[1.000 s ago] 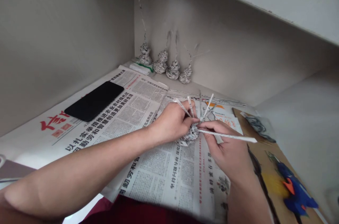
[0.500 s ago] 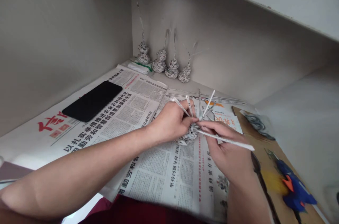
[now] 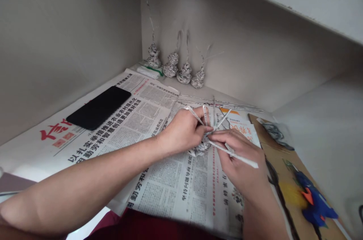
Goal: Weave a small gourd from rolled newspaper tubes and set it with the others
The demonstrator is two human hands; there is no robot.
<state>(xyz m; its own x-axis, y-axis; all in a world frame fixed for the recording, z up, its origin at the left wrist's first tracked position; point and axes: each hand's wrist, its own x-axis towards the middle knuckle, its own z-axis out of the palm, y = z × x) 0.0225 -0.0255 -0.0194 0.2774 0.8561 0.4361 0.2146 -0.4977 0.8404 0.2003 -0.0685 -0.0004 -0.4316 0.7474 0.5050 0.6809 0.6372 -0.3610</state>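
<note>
My left hand (image 3: 184, 130) is closed around the left side of a small woven piece of rolled newspaper (image 3: 202, 147), held just above the newspaper-covered table. From its top several paper strips stick out, fanning up and to the sides. On the right, my right hand (image 3: 241, 153) pinches at the upper edge of the weave with thumb and fingers. One paper strip (image 3: 235, 154) runs from the weave across the right hand, its end free. My fingers hide much of the weave.
Several woven gourd shapes (image 3: 184, 73) stand along the back wall. A black phone (image 3: 99, 107) lies at left on the newspaper (image 3: 167, 183). Thin paper rods (image 3: 235, 105) lie behind my hands. At right, a blue glue gun (image 3: 317, 198) rests on brown cardboard (image 3: 272, 149).
My right hand has shifted slightly and its fingers have turned in closer to the weave. The strip across it points further down, and an upright strip leans lower to the right.
</note>
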